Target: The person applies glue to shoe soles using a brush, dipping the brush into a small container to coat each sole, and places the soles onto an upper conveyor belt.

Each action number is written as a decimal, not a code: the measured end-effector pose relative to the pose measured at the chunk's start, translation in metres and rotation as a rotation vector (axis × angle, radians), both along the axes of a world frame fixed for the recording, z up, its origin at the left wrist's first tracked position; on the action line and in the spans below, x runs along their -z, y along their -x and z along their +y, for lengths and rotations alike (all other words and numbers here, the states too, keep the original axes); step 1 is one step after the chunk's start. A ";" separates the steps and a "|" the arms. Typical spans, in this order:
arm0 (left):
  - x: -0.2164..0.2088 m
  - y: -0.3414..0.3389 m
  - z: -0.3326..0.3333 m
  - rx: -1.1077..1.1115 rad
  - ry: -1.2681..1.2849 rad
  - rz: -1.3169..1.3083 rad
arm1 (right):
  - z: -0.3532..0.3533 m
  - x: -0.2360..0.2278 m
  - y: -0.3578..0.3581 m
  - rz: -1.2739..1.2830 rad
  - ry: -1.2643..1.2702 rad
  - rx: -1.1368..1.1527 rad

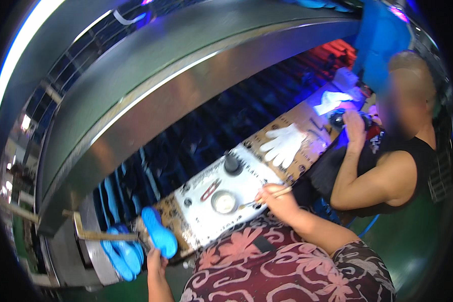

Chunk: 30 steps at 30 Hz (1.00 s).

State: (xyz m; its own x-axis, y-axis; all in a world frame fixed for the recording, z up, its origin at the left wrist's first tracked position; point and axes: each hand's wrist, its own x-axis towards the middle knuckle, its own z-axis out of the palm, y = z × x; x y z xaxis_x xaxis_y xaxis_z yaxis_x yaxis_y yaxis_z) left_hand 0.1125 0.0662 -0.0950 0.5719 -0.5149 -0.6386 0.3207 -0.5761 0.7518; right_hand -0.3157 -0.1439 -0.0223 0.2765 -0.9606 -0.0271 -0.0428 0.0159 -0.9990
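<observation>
Two grips at work: one clamped on a blue shoe sole, the other on a thin brush beside a bowl.

The left grip (pixel 157 258) pinches the lower end of the blue sole (pixel 159 232), at the bench's (pixel 201 220) near edge; its long axis runs from 11 to 5 o'clock, toe and heel hard to tell apart. The right grip (pixel 278 200) is closed around the brush (pixel 286 191), tip toward 8 o'clock, near the bowl (pixel 214 202). The round bowl, at the sole's 2 o'clock, holds something whitish. From the bowl, a red-handled tool (pixel 211 190) lies at 11, a dark bottle (pixel 232 164) stands at 12. More blue soles (pixel 122 251) lie at the held sole's 8 o'clock.
</observation>
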 end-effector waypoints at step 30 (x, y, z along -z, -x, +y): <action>-0.104 0.179 -0.130 0.342 0.828 -0.375 | -0.004 -0.052 -0.044 0.226 0.705 -0.187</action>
